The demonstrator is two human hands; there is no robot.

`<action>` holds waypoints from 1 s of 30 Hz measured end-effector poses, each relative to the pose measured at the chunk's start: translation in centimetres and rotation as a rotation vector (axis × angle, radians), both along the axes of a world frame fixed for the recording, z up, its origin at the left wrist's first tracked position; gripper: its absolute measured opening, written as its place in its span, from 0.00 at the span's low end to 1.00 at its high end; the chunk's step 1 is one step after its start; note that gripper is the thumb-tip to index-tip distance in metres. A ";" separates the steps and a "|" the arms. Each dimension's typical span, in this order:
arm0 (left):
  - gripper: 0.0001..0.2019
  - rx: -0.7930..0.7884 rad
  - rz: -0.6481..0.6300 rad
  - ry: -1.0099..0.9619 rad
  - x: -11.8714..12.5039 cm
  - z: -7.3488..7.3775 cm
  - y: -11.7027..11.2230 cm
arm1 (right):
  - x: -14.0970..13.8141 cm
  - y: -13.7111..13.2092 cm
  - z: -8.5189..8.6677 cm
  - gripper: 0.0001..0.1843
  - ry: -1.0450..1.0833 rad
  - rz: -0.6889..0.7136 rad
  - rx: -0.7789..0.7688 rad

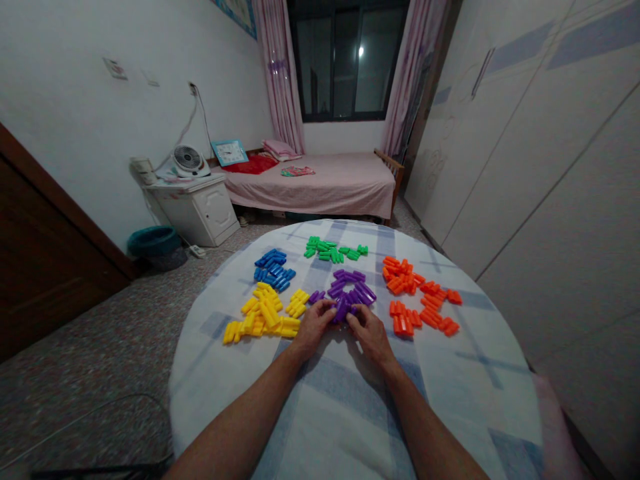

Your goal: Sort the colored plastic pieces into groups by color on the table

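Note:
My left hand (316,325) and my right hand (371,332) meet at the near side of a group of purple plastic pieces (350,283). Between my fingertips is a short purple plastic piece (342,309), pinched from both sides; whether it is one piece or a few joined ones I cannot tell. More purple pieces lie just beyond, roughly in a ring. Yellow pieces (267,313) lie piled close by my left hand. Orange pieces (405,277) are spread to the right, blue pieces (275,270) at the back left, and green pieces (327,250) farthest away.
A checked cloth covers the round table (350,413). Beyond it stands a bed (320,183) with a pink sheet. To the left are a white cabinet (200,210) with a fan (189,160) and a waste bin (157,247). A tall wardrobe (540,167) lines the right side.

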State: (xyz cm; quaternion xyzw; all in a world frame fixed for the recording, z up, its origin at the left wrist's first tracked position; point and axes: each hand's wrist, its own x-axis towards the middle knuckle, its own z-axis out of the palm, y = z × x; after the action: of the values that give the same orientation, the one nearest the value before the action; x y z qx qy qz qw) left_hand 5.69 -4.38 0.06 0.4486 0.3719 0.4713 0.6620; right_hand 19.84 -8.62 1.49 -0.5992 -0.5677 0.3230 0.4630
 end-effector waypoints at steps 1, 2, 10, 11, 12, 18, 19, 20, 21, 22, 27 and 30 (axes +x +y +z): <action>0.16 0.004 -0.001 0.001 0.0 0.0 0.0 | 0.0 0.0 0.0 0.17 -0.001 0.002 -0.001; 0.16 0.006 -0.003 0.000 0.0 0.0 0.0 | 0.0 0.0 0.0 0.16 -0.003 0.003 -0.001; 0.16 0.012 -0.007 0.008 -0.1 -0.3 0.1 | 0.0 0.0 0.0 0.16 -0.012 -0.003 0.011; 0.16 0.015 -0.008 0.011 -0.1 -0.3 0.1 | 0.0 0.0 0.0 0.16 -0.016 -0.003 0.013; 0.16 0.016 -0.007 0.013 -0.1 -0.3 0.1 | 0.0 0.0 0.0 0.16 -0.019 -0.004 0.015; 0.17 0.007 -0.006 0.017 -0.1 -0.2 0.1 | 0.1 0.0 0.1 0.16 -0.024 -0.003 0.006; 0.17 0.007 -0.005 0.016 -0.1 -0.2 0.1 | 0.1 0.0 0.1 0.16 -0.023 -0.002 0.007; 0.16 0.008 -0.003 0.018 -0.1 -0.2 0.1 | 0.1 0.0 0.1 0.16 -0.022 0.000 0.008; 0.16 0.011 -0.002 0.021 -0.1 -0.2 0.1 | 0.1 0.0 0.1 0.16 -0.019 0.002 0.009; 0.16 0.014 -0.004 0.024 0.0 -0.3 0.2 | 0.1 0.0 0.0 0.17 -0.017 0.003 0.009; 0.16 0.010 -0.005 0.018 0.0 -0.2 0.1 | 0.1 0.0 0.1 0.17 -0.016 -0.006 0.002; 0.16 0.001 0.001 0.014 0.0 0.0 0.0 | 0.0 0.0 0.2 0.17 -0.025 -0.010 -0.004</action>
State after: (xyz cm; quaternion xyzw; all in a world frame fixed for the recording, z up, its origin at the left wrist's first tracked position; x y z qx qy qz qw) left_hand 5.72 -4.37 0.06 0.4522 0.3766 0.4684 0.6590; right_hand 19.87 -8.66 1.66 -0.6070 -0.5696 0.3143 0.4565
